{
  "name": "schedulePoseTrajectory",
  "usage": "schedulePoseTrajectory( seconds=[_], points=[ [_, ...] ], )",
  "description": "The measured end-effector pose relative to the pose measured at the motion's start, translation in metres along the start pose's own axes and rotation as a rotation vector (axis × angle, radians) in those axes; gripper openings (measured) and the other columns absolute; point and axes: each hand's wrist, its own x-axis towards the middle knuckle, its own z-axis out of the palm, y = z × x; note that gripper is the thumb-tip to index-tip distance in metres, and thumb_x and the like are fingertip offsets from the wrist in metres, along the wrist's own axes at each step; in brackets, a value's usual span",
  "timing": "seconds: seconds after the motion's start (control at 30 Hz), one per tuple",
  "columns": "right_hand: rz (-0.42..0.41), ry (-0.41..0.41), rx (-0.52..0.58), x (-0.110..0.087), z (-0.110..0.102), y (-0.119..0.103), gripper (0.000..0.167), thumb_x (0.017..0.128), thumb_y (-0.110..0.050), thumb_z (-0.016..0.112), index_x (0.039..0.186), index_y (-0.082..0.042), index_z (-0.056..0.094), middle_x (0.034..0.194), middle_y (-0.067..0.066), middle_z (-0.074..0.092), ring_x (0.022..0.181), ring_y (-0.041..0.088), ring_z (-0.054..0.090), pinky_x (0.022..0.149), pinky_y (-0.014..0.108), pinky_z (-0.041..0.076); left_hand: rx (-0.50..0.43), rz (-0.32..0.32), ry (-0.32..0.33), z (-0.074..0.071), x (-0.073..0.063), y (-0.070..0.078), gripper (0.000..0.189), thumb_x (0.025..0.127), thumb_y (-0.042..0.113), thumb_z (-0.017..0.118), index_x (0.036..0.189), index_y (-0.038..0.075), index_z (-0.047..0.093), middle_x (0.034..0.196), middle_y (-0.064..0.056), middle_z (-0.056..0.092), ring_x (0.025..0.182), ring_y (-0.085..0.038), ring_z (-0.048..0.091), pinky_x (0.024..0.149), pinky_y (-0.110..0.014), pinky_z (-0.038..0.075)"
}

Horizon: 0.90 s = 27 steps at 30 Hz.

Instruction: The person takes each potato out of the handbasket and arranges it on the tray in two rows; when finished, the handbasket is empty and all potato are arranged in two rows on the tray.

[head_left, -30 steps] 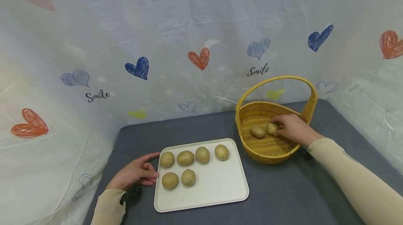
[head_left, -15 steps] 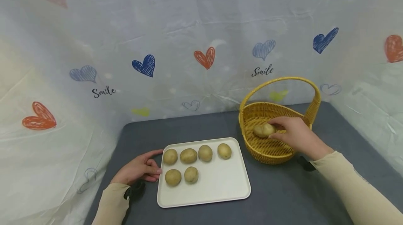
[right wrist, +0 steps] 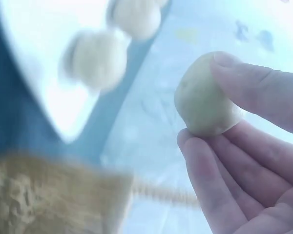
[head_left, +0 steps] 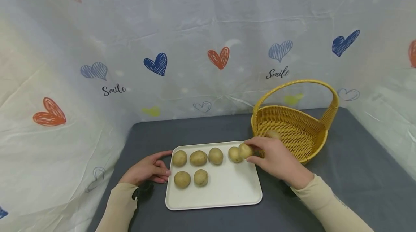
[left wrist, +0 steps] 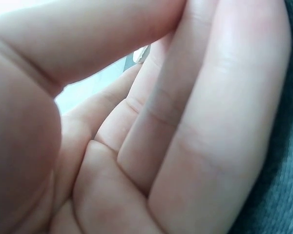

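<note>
Between the thumb and fingers of my right hand (head_left: 281, 160) is a small potato (right wrist: 205, 100), held up over the right end of the white tray (head_left: 227, 185). In the head view this potato partly overlaps a tray potato (head_left: 234, 155). Several potatoes stand on the tray, in a back row and a shorter front row that begins with a potato (head_left: 182, 179) at left. My left hand (head_left: 144, 169) touches the tray's left edge with relaxed fingers, the index stretched toward the back corner. Another potato (head_left: 272, 134) lies in the yellow wicker basket (head_left: 297, 127), partly hidden by my right hand.
The basket stands at the back right of the grey-covered table (head_left: 195, 129), its tall arched handle (head_left: 300, 81) rising above it. A white curtain (head_left: 182, 26) printed with hearts hangs behind and at both sides.
My right hand has lifted a potato out of the basket and carried it left to above the tray. The left hand stays at the tray's edge. The head view has shifted slightly.
</note>
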Motion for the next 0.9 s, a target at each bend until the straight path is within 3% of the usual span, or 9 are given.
schedulePoseTrajectory(
  seconds=[0.27,0.53,0.9],
  points=[
    [-0.062,-0.061,0.04,0.008,0.045,-0.022,0.045,0.082,-0.015,0.095,0.124,-0.013,0.078,0.115,-0.002,0.079,0.1,0.011,0.073,0.088,0.032,0.063,-0.007,-0.005,-0.008,0.001,0.002,0.002,0.099,0.09,0.013,0.089,0.171,0.013,0.031,0.093,-0.008,0.076,0.084,-0.021,0.08,0.075,-0.038,0.069],
    [-0.093,-0.121,0.04,0.005,0.076,-0.031,0.043,0.082,-0.013,0.094,0.121,-0.011,0.078,0.112,-0.002,0.079,0.099,0.011,0.072,0.087,0.032,0.062,-0.017,-0.008,-0.016,0.001,0.004,0.0,0.098,0.091,0.013,0.088,0.171,0.013,0.03,0.093,-0.008,0.075,0.085,-0.022,0.08,0.075,-0.038,0.069],
    [-0.121,-0.118,0.013,0.006,0.087,-0.035,0.041,0.08,-0.01,0.094,0.118,-0.008,0.077,0.11,0.0,0.079,0.099,0.013,0.072,0.088,0.034,0.061,-0.014,0.004,-0.015,-0.002,0.002,-0.004,0.098,0.092,0.013,0.087,0.171,0.012,0.029,0.093,-0.008,0.075,0.085,-0.023,0.08,0.075,-0.038,0.069]
  ],
)
